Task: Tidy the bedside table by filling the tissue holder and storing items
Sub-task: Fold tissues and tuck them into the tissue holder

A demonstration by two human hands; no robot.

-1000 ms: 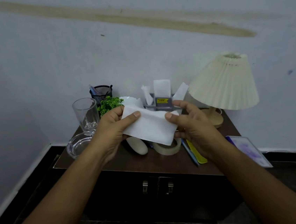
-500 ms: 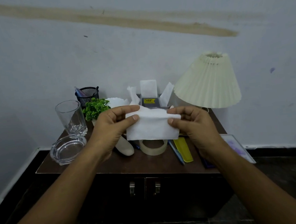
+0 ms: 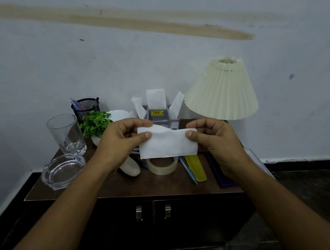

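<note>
You hold the folded white tissue (image 3: 167, 145) above the bedside table (image 3: 113, 188), just in front of the tissue holder (image 3: 160, 116), where three tissues stand. Your left hand (image 3: 119, 144) pinches its left edge and your right hand (image 3: 214, 140) its right edge. A tape roll (image 3: 162, 165) lies beneath, with a lamp (image 3: 220, 92) to the right and a glass (image 3: 66, 133) to the left

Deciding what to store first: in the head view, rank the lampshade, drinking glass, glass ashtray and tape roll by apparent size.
1. lampshade
2. drinking glass and glass ashtray: about alike, not ranked
3. tape roll: smallest, its top hidden behind the tissue
</note>
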